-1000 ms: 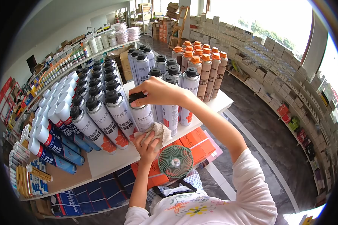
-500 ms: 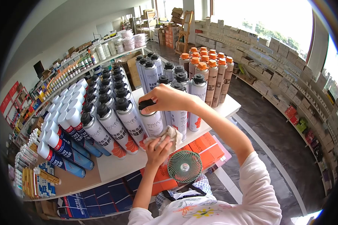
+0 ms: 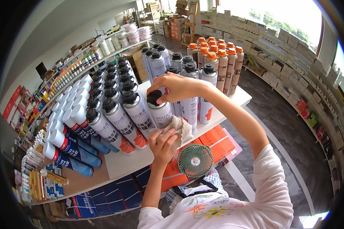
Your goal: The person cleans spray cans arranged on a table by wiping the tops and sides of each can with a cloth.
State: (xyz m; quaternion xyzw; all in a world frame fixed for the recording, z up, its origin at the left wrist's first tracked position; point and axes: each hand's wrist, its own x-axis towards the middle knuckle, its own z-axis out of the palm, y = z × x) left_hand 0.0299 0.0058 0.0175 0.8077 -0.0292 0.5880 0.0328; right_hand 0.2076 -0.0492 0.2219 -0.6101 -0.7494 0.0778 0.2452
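Observation:
Near the table's front edge stands a white spray can (image 3: 159, 114) with a black top, printed with dark lettering. My right hand (image 3: 176, 88) reaches over from the right, its fingers closed around the black top. My left hand (image 3: 163, 147) holds a crumpled beige cloth (image 3: 180, 131) against the lower front of the same can. The cloth hides the can's base. Close on the left is a matching can (image 3: 137, 110) with an orange-red pattern low on its side; more black-topped cans (image 3: 208, 91) stand to the right and behind.
White-capped blue cans (image 3: 74, 152) crowd the table's left side. Orange-capped brown cans (image 3: 222, 70) stand at the back right. A green round fan (image 3: 195, 161) is in front of my body, above orange boxes (image 3: 214, 141) under the table (image 3: 122, 164). Stocked shelves line the walls.
The whole view has shifted slightly, so things appear higher and a little to the right. Both hands keep their places on the can and the cloth.

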